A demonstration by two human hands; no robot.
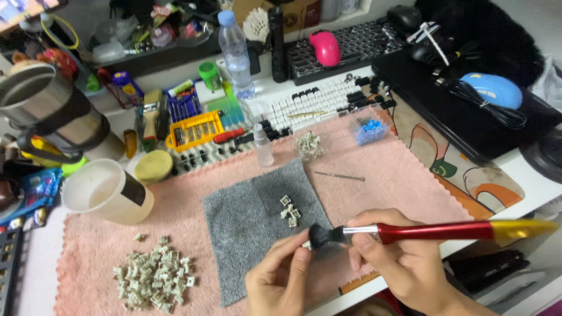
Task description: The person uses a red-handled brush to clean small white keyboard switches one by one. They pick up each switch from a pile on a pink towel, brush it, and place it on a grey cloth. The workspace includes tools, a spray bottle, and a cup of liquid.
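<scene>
Between both hands (345,257), brush (410,232) bristles touch left fingertips (302,253).

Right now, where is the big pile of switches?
In the head view, the big pile of switches lies on the pink towel at lower left, left of the grey cloth and below the white cup.

switches (153,282) left of grey cloth (246,219) (both on towel (404,175)), cup (105,192) behind

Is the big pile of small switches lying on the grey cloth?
No, the big pile of switches lies on the pink towel, left of the grey cloth.
</scene>
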